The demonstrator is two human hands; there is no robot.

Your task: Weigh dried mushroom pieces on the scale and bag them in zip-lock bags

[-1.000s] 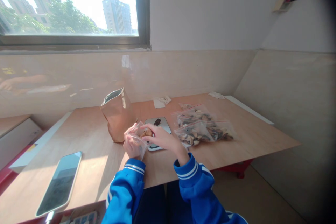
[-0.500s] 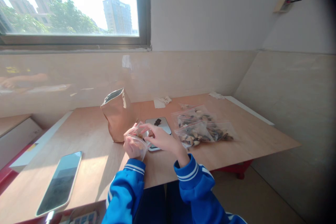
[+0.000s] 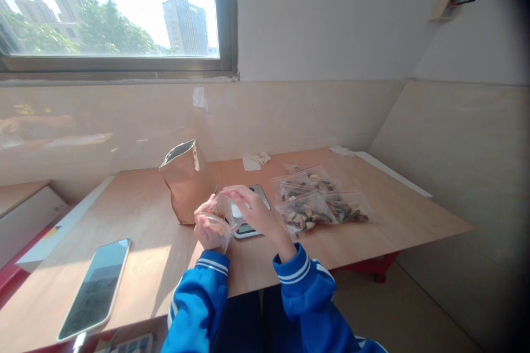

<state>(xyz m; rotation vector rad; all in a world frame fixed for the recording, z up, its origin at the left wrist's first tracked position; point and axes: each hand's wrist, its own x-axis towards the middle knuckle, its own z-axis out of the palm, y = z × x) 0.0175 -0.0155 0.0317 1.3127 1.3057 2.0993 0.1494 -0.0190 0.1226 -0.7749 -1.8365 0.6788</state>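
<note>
My left hand (image 3: 207,230) is closed around a clear plastic zip bag (image 3: 223,230), whose mouth is held wide and faces up. Some brownish bits (image 3: 221,215) show inside it. Over the far side of the bag's mouth reaches my right hand (image 3: 252,209), its fingers stretched out and nothing visible in them; whether they touch the bag's rim I cannot tell. Beneath that hand is a white kitchen scale (image 3: 247,231), partly covered. A dark piece on the scale is almost wholly hidden behind the right hand.
A brown paper bag (image 3: 186,182) stands upright, open at the top, just left of my hands. Several filled zip bags (image 3: 306,212) of dried, mushroom-like slices lie to the right. A phone (image 3: 95,289) rests at the front left. Crumpled paper (image 3: 260,159) lies by the wall.
My right hand has lifted slightly and its fingers have straightened, now covering the dark piece on the scale. A brown bit near its fingertips no longer shows. My left hand stays put.
</note>
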